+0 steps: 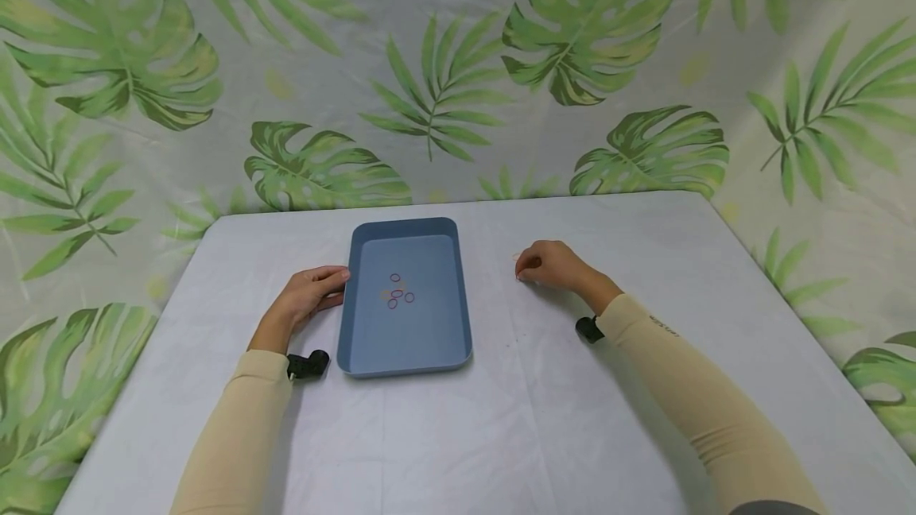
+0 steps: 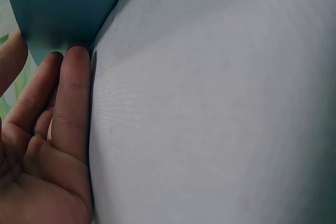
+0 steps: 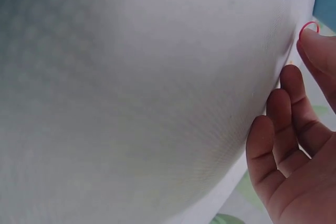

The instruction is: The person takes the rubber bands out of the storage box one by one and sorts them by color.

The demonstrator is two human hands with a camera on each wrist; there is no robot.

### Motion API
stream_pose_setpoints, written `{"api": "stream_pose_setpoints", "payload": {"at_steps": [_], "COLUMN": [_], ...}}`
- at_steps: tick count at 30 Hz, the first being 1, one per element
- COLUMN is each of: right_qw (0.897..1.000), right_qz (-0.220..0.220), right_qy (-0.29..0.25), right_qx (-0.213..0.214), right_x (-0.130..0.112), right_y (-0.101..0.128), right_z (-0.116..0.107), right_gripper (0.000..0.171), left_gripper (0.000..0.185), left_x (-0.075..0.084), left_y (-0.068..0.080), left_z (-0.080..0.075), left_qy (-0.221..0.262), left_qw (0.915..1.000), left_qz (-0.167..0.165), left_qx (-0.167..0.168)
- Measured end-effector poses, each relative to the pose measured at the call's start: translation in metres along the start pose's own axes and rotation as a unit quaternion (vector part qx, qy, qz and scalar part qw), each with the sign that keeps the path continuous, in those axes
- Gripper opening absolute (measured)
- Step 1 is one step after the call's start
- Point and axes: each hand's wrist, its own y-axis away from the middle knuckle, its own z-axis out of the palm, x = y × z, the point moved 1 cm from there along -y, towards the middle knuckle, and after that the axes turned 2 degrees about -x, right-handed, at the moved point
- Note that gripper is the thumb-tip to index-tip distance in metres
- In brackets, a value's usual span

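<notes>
The left hand (image 1: 304,300) lies relaxed, fingertips touching the blue tray's (image 1: 458,292) 9 o'clock wall; small rubber bands (image 1: 397,292) sit inside it; at the tray's 3 o'clock, the right hand (image 1: 551,265) pinches a red rubber band (image 3: 308,27) on the table (image 1: 644,388).

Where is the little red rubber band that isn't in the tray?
The red rubber band is at the right hand's fingertips, on the white table right of the blue tray.
</notes>
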Motion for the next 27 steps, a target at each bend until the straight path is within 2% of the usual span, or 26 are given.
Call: {"api": "stream_pose_setpoints", "payload": {"at_steps": [8, 27], "right_qw": [0.999, 1.000], "right_qz": [0.029, 0.027], "right_qy": [0.017, 0.001], "right_qx": [0.000, -0.005], "right_x": [0.0001, 0.0001], "right_y": [-0.0036, -0.0009], "right_z": [-0.0006, -0.0024], "right_gripper": [0.005, 0.009], "left_gripper": [0.057, 0.058], "left_x": [0.0011, 0.0017], "left_y": [0.0011, 0.0028], "left_z": [0.0008, 0.0019], "left_qy": [-0.001, -0.008], "left_qw": [1.0000, 1.0000], "left_qz": [0.002, 0.000], "left_qx": [0.004, 0.002]}}
